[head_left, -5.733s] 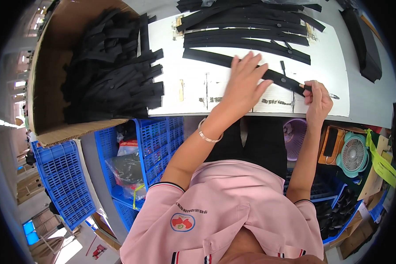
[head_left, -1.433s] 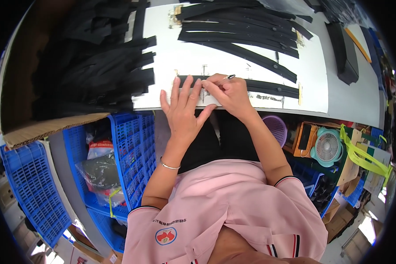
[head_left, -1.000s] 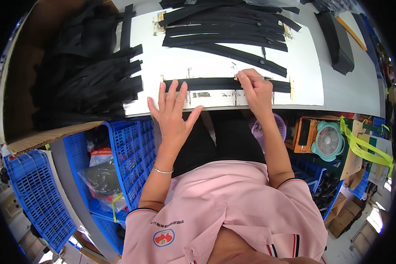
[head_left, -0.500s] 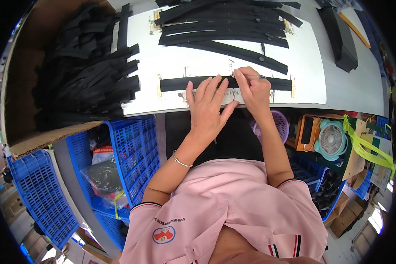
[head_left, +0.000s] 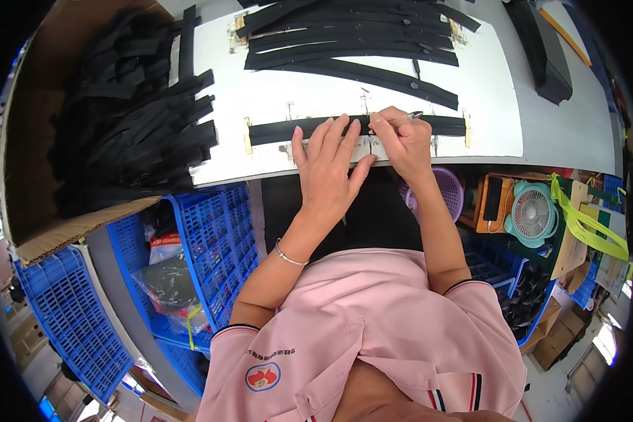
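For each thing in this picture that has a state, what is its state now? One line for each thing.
left hand: open, fingers spread, pressing flat on the black strap.
right hand: fingers closed, pinching a small thin tool at the strap.
black strap: lying flat and straight on the white board.
white board: lying flat on the table.
finished straps: laid side by side at the far edge.
cardboard box: open, full of black straps.
small fan: cannot tell if running.

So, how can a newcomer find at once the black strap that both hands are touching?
Start at the white board on the table. Black straps lie stacked at its far edge; nearer the person lies one single strap, flat and crosswise. The left hand presses on it beside the right hand, and it alone lies apart near the front edge.
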Demonstrator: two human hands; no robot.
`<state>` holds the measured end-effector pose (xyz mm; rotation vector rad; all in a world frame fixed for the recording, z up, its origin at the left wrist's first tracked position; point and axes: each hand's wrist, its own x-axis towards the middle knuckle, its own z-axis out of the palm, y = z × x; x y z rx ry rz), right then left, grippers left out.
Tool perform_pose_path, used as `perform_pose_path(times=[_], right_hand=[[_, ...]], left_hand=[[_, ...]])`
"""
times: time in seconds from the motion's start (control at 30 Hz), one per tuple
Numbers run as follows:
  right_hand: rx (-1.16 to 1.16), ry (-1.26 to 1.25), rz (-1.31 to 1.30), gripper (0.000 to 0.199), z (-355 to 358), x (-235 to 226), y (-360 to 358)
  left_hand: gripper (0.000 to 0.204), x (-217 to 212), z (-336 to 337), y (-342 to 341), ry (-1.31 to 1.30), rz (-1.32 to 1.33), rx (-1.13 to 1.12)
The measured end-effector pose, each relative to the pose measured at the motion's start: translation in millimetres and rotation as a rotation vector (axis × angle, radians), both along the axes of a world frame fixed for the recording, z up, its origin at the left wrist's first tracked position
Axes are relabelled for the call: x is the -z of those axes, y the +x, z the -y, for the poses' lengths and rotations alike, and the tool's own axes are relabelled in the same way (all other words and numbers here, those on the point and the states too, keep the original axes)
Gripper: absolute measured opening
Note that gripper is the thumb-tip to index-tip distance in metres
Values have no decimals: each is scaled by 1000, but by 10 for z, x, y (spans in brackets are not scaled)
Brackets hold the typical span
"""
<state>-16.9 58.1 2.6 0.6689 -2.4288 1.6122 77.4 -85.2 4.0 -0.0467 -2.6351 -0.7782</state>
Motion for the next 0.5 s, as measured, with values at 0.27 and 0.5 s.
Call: perform_pose_path(times=[0.27,0.5], right_hand=[[-38,97,-85,16,-19,-49,-8],[4,-222,240,18,-297,-257,9]], left_hand=[[54,-5,-13,-12,-10,-8,14],[55,4,-13,-6,-43,26,7]])
